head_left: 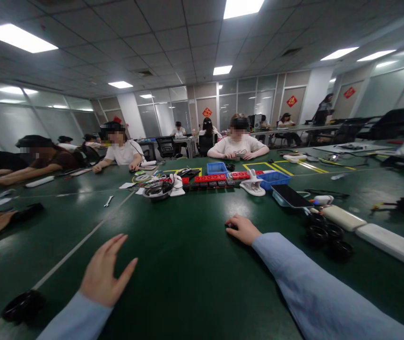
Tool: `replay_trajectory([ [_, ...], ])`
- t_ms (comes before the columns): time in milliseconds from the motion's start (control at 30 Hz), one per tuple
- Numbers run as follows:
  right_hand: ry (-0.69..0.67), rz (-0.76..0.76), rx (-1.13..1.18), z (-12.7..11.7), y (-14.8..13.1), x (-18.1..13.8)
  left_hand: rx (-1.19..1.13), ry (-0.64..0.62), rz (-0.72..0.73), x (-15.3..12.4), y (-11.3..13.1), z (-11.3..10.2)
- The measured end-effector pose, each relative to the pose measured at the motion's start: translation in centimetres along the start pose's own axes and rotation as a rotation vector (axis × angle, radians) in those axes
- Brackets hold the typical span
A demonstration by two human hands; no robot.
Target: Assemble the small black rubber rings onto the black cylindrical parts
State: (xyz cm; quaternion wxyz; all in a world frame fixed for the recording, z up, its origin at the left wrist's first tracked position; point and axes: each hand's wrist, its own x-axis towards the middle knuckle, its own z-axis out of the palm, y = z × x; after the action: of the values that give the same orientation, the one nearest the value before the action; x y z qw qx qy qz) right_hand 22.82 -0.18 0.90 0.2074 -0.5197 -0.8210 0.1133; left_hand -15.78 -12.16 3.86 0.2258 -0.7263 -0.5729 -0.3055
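My left hand [104, 274] is over the green table [173, 283], thumb and fingers apart, with nothing in it. Farther forward, my right hand [244, 230] rests low at the table, its fingers closed around a small black object [230, 226]. Most of that object is covered by the fingers, and its kind does not show. To the lower left of my left hand lies a glossy black round item [23, 306]. Several black ring-shaped parts [329, 234] are grouped to the right of my right hand.
Ahead stand a red and black row of power sockets [216, 179], blue bins [272, 179], white clamp stands [253, 185] and coiled cables [157, 189]. A wrench [108, 201] lies left. A phone [292, 196] and white bars [393, 243] sit right. Co-workers [239, 141] surround the table.
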Motion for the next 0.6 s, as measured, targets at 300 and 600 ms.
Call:
replay_trajectory([
  [300, 0.239, -0.037, -0.160, -2.8, -0.8, -1.1, -0.053, -0.766, 0.007, 6.0, 11.3, 11.8],
  [600, 0.572, 0.768, -0.299, -14.5, 7.1, -6.3, -0.057, -0.809, -0.005, 8.6, 13.3, 14.1],
])
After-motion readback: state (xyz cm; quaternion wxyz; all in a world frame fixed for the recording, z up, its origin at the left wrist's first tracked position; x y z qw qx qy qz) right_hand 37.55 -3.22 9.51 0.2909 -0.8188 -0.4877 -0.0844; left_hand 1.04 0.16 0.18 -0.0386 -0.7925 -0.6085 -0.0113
